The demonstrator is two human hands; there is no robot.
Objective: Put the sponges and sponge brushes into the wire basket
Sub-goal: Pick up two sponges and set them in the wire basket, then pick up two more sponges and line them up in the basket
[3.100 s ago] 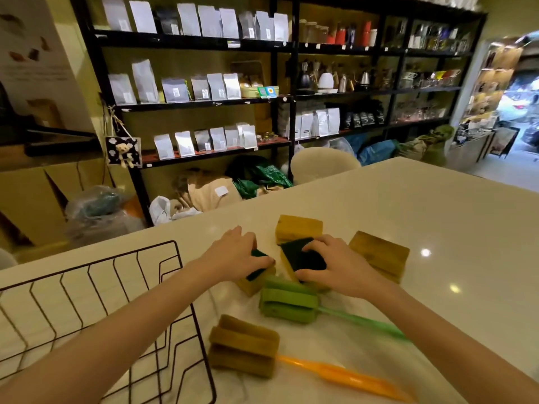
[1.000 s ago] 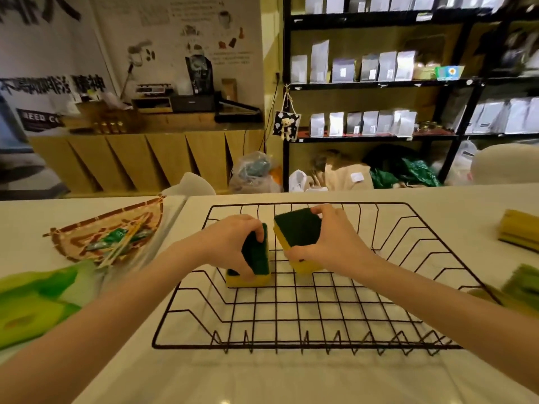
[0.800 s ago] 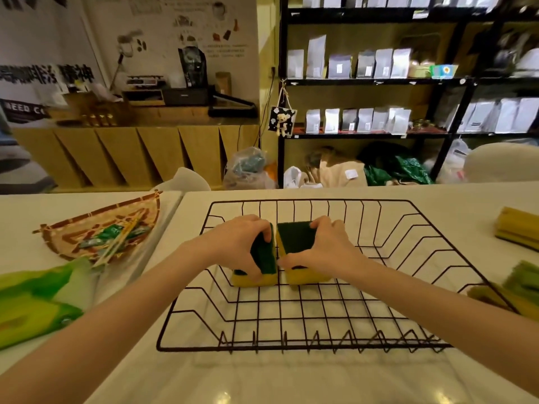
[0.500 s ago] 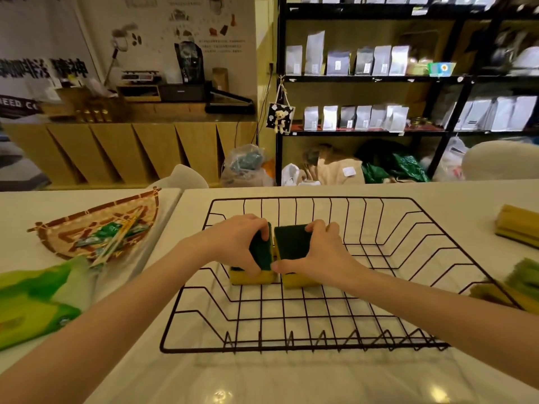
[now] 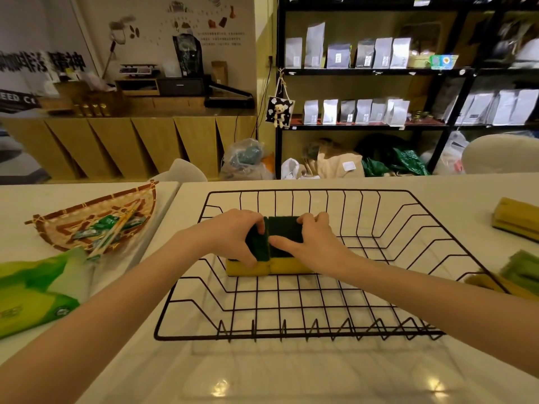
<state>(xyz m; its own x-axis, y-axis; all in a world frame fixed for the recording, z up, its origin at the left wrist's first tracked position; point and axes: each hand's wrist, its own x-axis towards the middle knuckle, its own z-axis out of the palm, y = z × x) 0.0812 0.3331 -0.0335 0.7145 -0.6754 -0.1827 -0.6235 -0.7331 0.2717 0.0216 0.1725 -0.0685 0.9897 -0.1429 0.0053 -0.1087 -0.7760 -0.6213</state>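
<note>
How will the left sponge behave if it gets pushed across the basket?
The left sponge stands on its long edge, so it may tip over. Foam probably makes it light and squashy. Its base could catch on the basket wires rather than slide.

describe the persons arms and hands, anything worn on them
Both forearms are bare right to the frame edge: no sleeves, gloves, watch or bracelets show. The left hand and right hand carry no visible rings, and the fingernails that show look short and unpainted. No markings are visible.
</note>
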